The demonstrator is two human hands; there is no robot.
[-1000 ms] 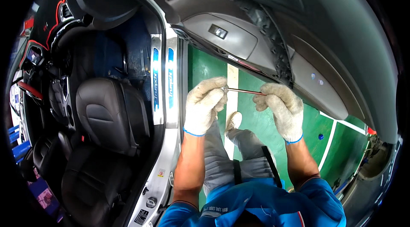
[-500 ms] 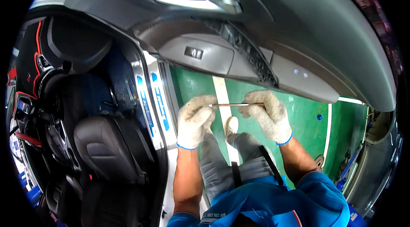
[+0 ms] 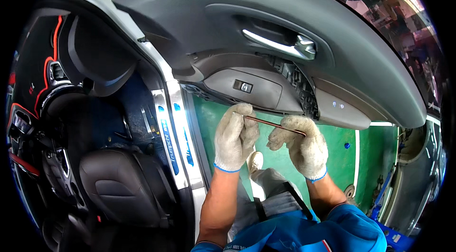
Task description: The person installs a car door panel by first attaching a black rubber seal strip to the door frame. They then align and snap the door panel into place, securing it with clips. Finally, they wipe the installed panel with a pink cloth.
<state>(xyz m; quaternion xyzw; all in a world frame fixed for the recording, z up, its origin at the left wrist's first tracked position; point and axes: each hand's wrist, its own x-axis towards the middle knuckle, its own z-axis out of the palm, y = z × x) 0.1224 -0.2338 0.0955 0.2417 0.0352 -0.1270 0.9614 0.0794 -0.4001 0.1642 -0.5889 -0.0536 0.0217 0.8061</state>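
Note:
A thin, dark copper-coloured rod (image 3: 268, 122) slants between my hands in front of the inner door panel (image 3: 228, 14). Its far-left end sits pinched in the fingers of my left hand (image 3: 235, 133), which wears a white knitted glove. My right hand (image 3: 306, 147), gloved the same way, has curled fingers around the rod near its other end. That end shows over the glove and looks slightly bent. Beyond the hands, the panel carries a window switch (image 3: 243, 86), a chrome door handle (image 3: 278, 45) and a black ribbed opening (image 3: 297, 83).
To the left, the car's door sill (image 3: 175, 133) has shiny plates, with a dark leather seat (image 3: 118, 181) and steering wheel beyond. The floor (image 3: 332, 147) is green with white lines. A small blue object (image 3: 347, 146) lies on it at right.
The door panel appears lower and further right in view. The rod has tilted, its right end now lower and nearer me, and more of it shows across my right glove.

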